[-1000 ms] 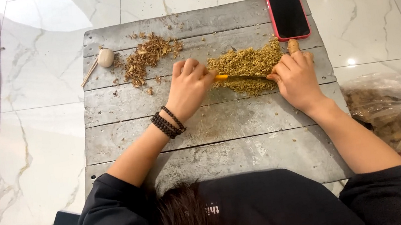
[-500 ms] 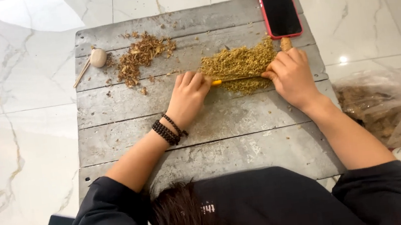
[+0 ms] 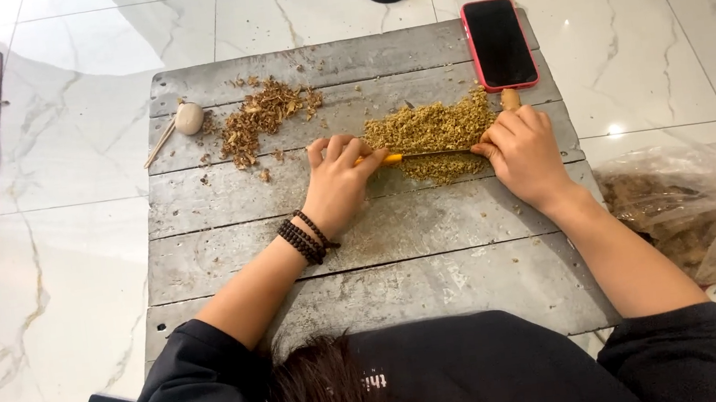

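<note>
On board | both hands [image 3: 339, 174] closed | gripping thin stick [image 3: 425, 155] over herb pile [image 3: 432, 126]

A grey plank board [image 3: 364, 254] sits on the marble floor [image 3: 50, 254]. On it lie 2 heaps of dried plant bits [image 3: 263, 117], a red-cased phone [image 3: 499, 43] and a pale bulb [image 3: 189, 118].
</note>
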